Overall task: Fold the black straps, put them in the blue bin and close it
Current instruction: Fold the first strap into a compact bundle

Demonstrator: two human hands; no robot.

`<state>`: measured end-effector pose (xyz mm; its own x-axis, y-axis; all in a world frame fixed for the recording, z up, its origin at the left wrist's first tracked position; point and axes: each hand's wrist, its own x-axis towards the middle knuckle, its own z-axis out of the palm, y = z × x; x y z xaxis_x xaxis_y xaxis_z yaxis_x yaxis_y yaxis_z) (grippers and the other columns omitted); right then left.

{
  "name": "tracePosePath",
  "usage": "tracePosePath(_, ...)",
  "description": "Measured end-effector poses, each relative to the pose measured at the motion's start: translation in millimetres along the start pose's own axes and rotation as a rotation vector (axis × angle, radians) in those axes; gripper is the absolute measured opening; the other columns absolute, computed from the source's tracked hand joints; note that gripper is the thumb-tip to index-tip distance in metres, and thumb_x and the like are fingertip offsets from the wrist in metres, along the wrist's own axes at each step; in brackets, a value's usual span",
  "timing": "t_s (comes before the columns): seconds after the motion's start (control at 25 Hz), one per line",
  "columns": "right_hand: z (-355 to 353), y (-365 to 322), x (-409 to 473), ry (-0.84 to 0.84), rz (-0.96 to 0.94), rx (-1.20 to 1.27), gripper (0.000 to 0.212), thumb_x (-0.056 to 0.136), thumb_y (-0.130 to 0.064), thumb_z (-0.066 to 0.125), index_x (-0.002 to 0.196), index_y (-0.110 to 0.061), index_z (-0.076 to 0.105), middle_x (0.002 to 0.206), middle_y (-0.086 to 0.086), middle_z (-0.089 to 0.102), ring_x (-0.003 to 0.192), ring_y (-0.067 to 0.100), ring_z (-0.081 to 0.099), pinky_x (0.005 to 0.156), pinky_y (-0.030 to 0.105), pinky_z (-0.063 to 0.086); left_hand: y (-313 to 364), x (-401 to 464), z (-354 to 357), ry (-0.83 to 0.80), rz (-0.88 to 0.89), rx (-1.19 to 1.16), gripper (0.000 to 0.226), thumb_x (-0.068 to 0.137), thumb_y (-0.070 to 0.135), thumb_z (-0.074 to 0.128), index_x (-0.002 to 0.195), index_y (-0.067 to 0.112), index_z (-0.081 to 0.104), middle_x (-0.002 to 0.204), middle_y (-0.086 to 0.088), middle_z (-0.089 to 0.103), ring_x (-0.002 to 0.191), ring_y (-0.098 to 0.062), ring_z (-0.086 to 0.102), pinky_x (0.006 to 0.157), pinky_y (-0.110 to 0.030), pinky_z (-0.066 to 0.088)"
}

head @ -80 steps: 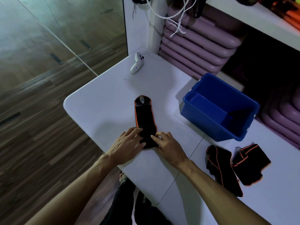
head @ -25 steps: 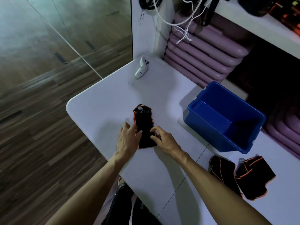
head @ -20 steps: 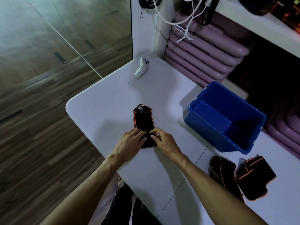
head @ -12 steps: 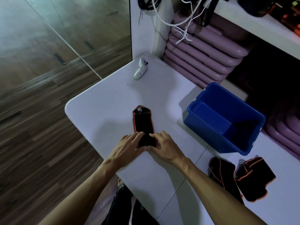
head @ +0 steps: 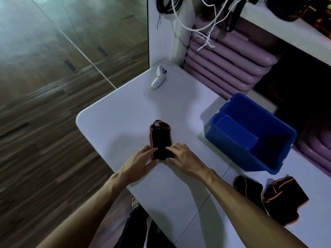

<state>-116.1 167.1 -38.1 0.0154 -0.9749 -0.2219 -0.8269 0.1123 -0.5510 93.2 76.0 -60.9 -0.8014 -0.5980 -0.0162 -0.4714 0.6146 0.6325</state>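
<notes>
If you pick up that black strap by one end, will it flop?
Probably yes: the black strap lies flat and bends under both hands. It looks like soft fabric, so likely light, and unlikely to roll.

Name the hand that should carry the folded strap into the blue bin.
Right, likely. The right hand rests on the black strap on the side facing the blue bin; the left hand would have to cross over it.
</notes>
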Motion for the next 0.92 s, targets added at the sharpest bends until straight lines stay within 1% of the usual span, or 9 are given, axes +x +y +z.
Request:
tracePosePath(0.08,-5.2,-4.2,3.9,-0.003,0.046,0.129,0.045,0.099,-0.039,0.052,0.137,-0.016,0.049,0.122,0.003,0.058,0.11,0.017,0.049,0.09,0.027,0.042,3.3,3.5,-1.1,0.049,-0.058,-0.037,0.047,0.093,0.049,0.04,0.131,0.022,0.046,0.109,0.0,0.062,0.09,-0.02,0.062,0.074,-0.032,0.048)
tracePosePath(0.16,-4.8,-7.2,6.0,0.032,0.096,0.255,0.036,0.098,-0.039,0.053,0.128,-0.019,0.051,0.109,0.002,0.06,0.097,0.015,0.054,0.076,0.022,0.042,7.5,5.9,-1.0,0.101,-0.13,-0.074,0.046,0.091,0.052,0.04,0.126,0.024,0.048,0.102,-0.001,0.068,0.088,-0.02,0.063,0.073,-0.033,0.049)
tracePosePath(0.32,9.8,-9.7,13.2,0.191,0.24,0.435,0.033,0.095,-0.043,0.058,0.116,-0.021,0.045,0.105,0.005,0.065,0.084,0.013,0.063,0.059,0.01,0.043,14.8,15.1,3.7,0.184,-0.288,-0.101,0.039,0.091,0.051,0.043,0.121,0.026,0.046,0.081,-0.004,0.068,0.074,-0.024,0.064,0.065,-0.041,0.051)
tracePosePath(0.4,17.4,-13.1,16.6,0.264,0.27,0.435,0.028,0.095,-0.041,0.058,0.11,-0.018,0.05,0.093,0.002,0.067,0.076,0.012,0.063,0.057,0.012,0.044,19.4,18.9,6.2,0.213,-0.352,-0.057,0.029,0.094,0.044,0.047,0.116,0.026,0.046,0.069,-0.003,0.063,0.066,-0.027,0.06,0.059,-0.041,0.05)
tracePosePath(0.48,23.8,-17.3,18.9,0.341,0.274,0.377,0.025,0.097,-0.037,0.057,0.105,-0.013,0.057,0.088,0.002,0.065,0.076,0.016,0.062,0.063,0.023,0.048,20.0,19.2,7.8,0.235,-0.383,0.006,0.025,0.094,0.042,0.048,0.11,0.024,0.049,0.066,-0.004,0.063,0.068,-0.028,0.059,0.058,-0.039,0.047)
tracePosePath(0.64,30.1,-15.5,12.8,0.33,0.259,0.253,0.036,0.1,-0.034,0.051,0.128,-0.012,0.058,0.122,0.007,0.05,0.106,0.019,0.052,0.089,0.029,0.05,25.1,15.8,4.4,0.293,-0.373,0.087,0.022,0.093,0.043,0.05,0.105,0.024,0.053,0.087,0.0,0.062,0.082,-0.021,0.058,0.059,-0.035,0.045)
tracePosePath(0.72,30.9,-13.4,5.1,0.314,0.189,0.136,0.037,0.101,-0.034,0.049,0.134,-0.017,0.054,0.13,0.003,0.045,0.113,0.017,0.045,0.088,0.028,0.051,28.5,15.1,4.8,0.328,-0.273,0.136,0.018,0.092,0.039,0.052,0.1,0.024,0.058,0.097,0.002,0.056,0.088,-0.017,0.055,0.057,-0.034,0.047)
tracePosePath(0.8,29.1,-14.1,0.8,0.372,0.133,0.102,0.032,0.099,-0.034,0.052,0.127,-0.019,0.058,0.128,0.0,0.049,0.112,0.015,0.045,0.085,0.028,0.053,25.9,14.2,3.1,0.333,-0.175,0.225,0.023,0.092,0.041,0.05,0.097,0.023,0.063,0.1,0.004,0.058,0.088,-0.018,0.057,0.055,-0.035,0.05)
tracePosePath(0.92,28.3,-6.5,-2.8,0.314,0.056,0.037,0.055,0.091,-0.049,0.058,0.136,-0.018,0.055,0.132,0.002,0.051,0.111,0.018,0.046,0.085,0.03,0.053,6.6,5.7,-0.6,0.196,-0.052,0.354,0.048,0.084,0.056,0.052,0.115,0.021,0.063,0.114,0.004,0.063,0.09,-0.019,0.061,0.06,-0.033,0.053)
